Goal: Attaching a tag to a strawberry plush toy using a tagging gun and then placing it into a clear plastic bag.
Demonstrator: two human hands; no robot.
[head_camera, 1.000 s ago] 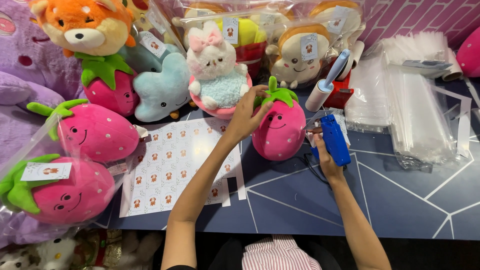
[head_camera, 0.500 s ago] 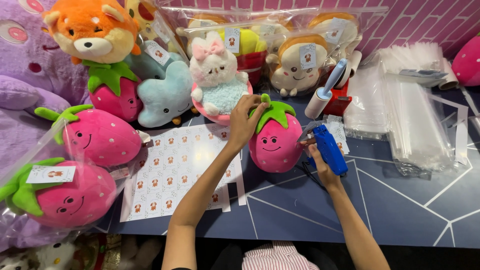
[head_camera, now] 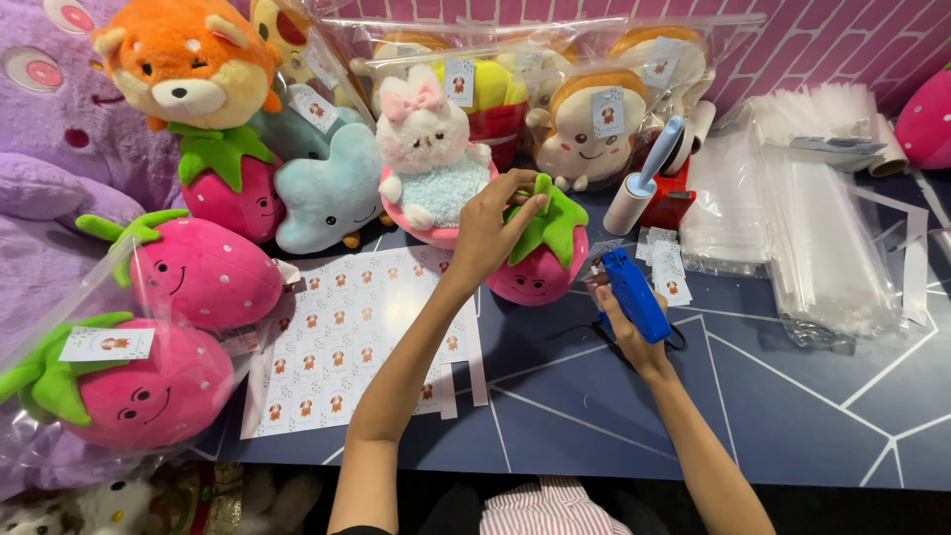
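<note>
Left hand pinches green leaf of strawberry plush on counter. Right hand grips blue tagging gun, just right of plush, nozzle toward it.

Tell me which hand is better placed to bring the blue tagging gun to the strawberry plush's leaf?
Right. The right hand already grips the blue tagging gun just beside the strawberry plush, nozzle toward it. The left hand is occupied pinching the green leaf.
</note>
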